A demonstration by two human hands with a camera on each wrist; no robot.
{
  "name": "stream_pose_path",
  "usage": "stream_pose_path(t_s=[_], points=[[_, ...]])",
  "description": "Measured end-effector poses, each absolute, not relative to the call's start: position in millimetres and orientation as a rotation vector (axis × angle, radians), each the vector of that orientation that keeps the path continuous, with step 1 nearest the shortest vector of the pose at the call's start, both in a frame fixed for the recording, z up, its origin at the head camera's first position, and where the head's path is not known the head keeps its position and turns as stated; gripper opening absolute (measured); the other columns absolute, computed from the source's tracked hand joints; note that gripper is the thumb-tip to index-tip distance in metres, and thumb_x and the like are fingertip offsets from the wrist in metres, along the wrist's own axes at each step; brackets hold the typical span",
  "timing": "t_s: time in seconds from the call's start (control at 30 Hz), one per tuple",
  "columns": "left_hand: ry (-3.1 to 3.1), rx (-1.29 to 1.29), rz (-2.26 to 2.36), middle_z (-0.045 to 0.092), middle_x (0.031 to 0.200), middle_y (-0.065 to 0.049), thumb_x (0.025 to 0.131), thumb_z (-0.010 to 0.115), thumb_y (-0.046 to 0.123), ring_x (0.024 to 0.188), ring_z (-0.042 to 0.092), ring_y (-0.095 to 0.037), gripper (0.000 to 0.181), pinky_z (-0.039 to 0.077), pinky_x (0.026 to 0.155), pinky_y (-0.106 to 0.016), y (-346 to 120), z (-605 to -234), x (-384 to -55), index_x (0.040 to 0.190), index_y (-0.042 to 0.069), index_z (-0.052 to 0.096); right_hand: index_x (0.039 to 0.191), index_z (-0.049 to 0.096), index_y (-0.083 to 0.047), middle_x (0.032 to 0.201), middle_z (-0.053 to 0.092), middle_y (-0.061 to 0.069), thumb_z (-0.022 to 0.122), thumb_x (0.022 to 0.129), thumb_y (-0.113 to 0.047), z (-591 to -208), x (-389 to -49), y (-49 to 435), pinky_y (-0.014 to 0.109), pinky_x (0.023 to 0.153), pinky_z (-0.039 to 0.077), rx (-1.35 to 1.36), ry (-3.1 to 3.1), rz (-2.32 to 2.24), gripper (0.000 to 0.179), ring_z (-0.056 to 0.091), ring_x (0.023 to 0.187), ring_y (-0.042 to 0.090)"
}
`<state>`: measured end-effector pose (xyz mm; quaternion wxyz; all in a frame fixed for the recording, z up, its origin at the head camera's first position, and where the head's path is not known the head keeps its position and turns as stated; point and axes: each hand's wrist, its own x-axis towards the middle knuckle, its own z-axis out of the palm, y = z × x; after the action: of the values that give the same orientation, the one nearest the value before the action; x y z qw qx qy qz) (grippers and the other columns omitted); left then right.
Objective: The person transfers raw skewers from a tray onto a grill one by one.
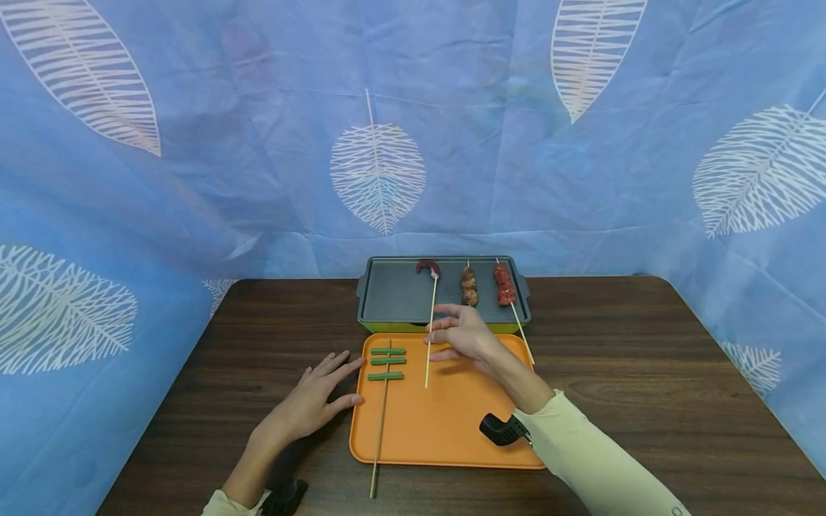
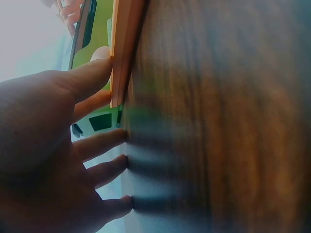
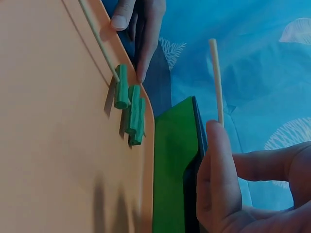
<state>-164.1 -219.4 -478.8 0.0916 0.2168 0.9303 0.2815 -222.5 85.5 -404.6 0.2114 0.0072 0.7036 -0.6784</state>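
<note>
In the head view, my right hand (image 1: 466, 335) pinches the wooden stick of a skewer (image 1: 433, 301). At its far end is a dark red, curled piece like an octopus tentacle (image 1: 426, 265), over the grey griddle pan (image 1: 395, 290). The right wrist view shows the bare stick end (image 3: 217, 80) rising past the fingers. With fingers spread, my left hand (image 1: 310, 401) rests at the left edge of the orange tray (image 1: 445, 430); its thumb touches the rim in the left wrist view. Near it on the tray lies a skewer with green bean-like pieces (image 1: 387, 361).
On the pan's right part lie a skewer of brown meat pieces (image 1: 469, 287) and one of red meat (image 1: 505, 285), whose stick (image 1: 523, 333) reaches over the tray. The pan has a green base (image 3: 172, 165). A leaf-patterned blue cloth (image 1: 445, 172) hangs behind the dark wooden table (image 1: 619, 373).
</note>
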Motion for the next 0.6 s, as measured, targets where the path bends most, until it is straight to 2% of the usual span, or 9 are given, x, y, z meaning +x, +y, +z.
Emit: stream_pose_path(t_s=[0.2, 0.43, 0.6], points=[[2.761, 0.646, 0.839, 0.031, 0.164, -0.020, 0.101, 0.065, 0.043, 0.152, 0.020, -0.046, 0.066, 0.014, 0.110, -0.079, -219.6, -478.2, -165.1, 0.159, 0.018, 0.043, 0.151, 0.042, 0.005, 0.113, 0.060, 0.021, 0.058, 0.099, 0.011, -403.9, -221.5, 85.5, 0.041, 0.074, 0.062, -0.007, 2.079, -1.838, 0.055, 0.071, 0.105, 0.037], [2.764, 0.650, 0.836, 0.031, 0.164, -0.021, 0.101, 0.065, 0.041, 0.152, 0.020, -0.047, 0.067, 0.015, 0.110, -0.079, -218.9, -476.9, -164.8, 0.159, 0.017, 0.043, 0.147, 0.047, 0.007, 0.115, 0.059, 0.022, 0.061, 0.099, 0.007, -402.9, -219.6, 92.2, 0.041, 0.077, 0.062, -0.064, 2.162, -1.790, 0.050, 0.065, 0.111, 0.045], [2.760, 0.640, 0.836, 0.031, 0.164, -0.020, 0.101, 0.065, 0.043, 0.152, 0.020, -0.046, 0.067, 0.014, 0.111, -0.079, -219.5, -478.6, -164.3, 0.159, 0.019, 0.043, 0.145, 0.051, 0.006, 0.116, 0.061, 0.021, 0.061, 0.099, 0.003, -405.6, -215.6, 96.9, 0.045, 0.080, 0.061, -0.171, 2.287, -1.716, 0.048, 0.069, 0.099, 0.033]])
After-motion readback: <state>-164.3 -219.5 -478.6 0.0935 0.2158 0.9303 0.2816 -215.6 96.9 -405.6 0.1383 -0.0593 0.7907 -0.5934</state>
